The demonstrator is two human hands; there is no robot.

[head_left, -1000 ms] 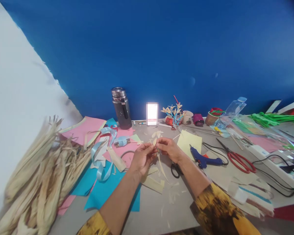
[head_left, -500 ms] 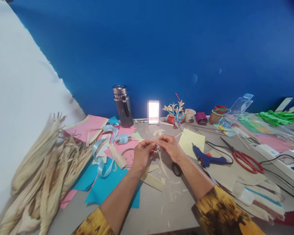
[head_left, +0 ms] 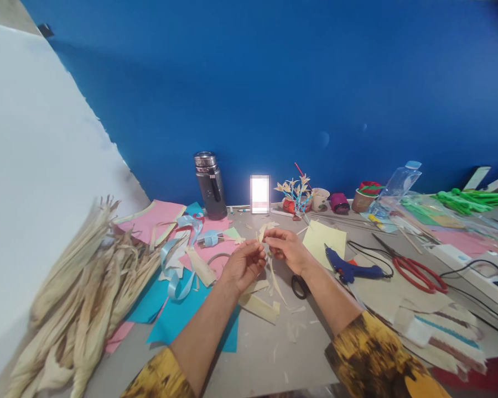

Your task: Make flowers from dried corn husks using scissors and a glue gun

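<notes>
In the middle of the table my two hands meet at a small pale piece of corn husk [head_left: 260,235]. My left hand [head_left: 245,266] pinches it between thumb and index finger, the other fingers curled. From the other side my right hand [head_left: 289,252] has its fingertips closed at the same piece; they hide part of it. Below the hands lie a thin husk strip [head_left: 276,281] and a wider husk strip [head_left: 260,308]. Behind them more pale husk pieces [head_left: 269,225] rest on the table. A black-handled tool [head_left: 299,287] lies under my right wrist.
Dried corn husks [head_left: 83,298] are heaped at left, beside blue paper [head_left: 191,326] and ribbon [head_left: 174,287]. A flask [head_left: 211,188] and husk flowers [head_left: 296,193] stand behind. At right lie a glue gun [head_left: 352,270], red-handled scissors [head_left: 419,273] and a power strip [head_left: 468,279].
My left hand has turned, its palm and curled fingers now showing more. The fingertips have parted slightly, and the pale husk piece shows more above them. The view has tilted slightly.
</notes>
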